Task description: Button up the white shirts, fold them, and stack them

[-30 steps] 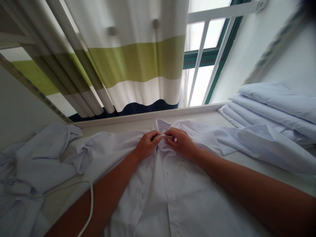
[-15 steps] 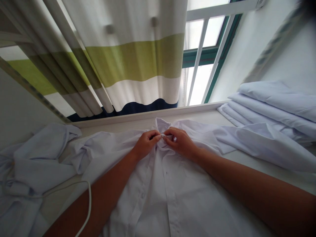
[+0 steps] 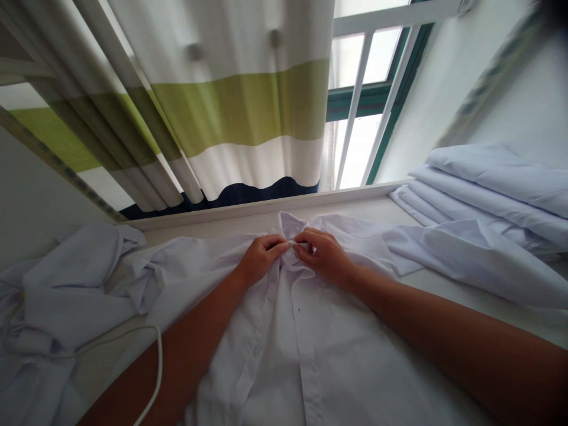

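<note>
A white button-up shirt (image 3: 337, 349) lies face up across the white table, its collar at the far side and its sleeves spread to both sides. At the collar, my left hand (image 3: 261, 255) pinches the fabric between thumb and fingers. My right hand (image 3: 325, 254) grips the other side of the same collar front, its fingertips meeting those of the left. Whatever button sits between the fingertips is hidden. Below the hands the two front edges hang apart, with a button on the left one and a buttonhole on the right.
Several folded white garments (image 3: 497, 189) are stacked at the right. Crumpled white cloth (image 3: 80, 284) lies at the left, with a pale cable (image 3: 158, 361) looping beside my left forearm. A raised ledge (image 3: 222, 213) runs along the table's back, below a striped curtain (image 3: 239, 112) and a barred window.
Both hands stay at the collar with only tiny finger movements. The view has shifted very slightly.
</note>
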A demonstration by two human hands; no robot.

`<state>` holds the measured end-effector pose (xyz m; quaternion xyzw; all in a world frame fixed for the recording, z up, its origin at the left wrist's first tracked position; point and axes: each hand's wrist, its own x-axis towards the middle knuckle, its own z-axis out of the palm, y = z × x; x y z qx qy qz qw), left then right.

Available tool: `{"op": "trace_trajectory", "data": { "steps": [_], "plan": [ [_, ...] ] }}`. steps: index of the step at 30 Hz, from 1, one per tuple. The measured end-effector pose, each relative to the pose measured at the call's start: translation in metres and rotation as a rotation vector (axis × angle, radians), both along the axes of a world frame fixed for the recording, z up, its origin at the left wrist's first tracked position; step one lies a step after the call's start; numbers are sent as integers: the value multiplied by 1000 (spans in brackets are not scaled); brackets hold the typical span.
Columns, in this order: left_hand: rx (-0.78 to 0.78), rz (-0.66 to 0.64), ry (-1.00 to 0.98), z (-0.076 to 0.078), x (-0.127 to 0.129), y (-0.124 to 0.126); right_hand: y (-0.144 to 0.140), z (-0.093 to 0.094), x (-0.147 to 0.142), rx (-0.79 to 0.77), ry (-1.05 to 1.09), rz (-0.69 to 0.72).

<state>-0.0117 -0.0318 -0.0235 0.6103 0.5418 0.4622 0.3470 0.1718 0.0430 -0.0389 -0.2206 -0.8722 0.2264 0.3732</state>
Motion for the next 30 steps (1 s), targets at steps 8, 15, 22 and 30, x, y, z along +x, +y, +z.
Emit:
{"op": "trace_trajectory", "data": {
  "steps": [8, 15, 22, 30],
  "plan": [
    [-8, -14, -21, 3, 1, -2, 0, -2, -2, -65, 27, -33],
    [-6, 8, 4, 2, 2, -2, -1, -3, -3, -70, 38, -29],
    [27, -13, 65, -3, -1, 0, 1, -2, -2, -82, 50, -7],
    [31, -40, 110, -5, -2, -1, 2, 2, -2, -110, 18, 27]
  ]
}}
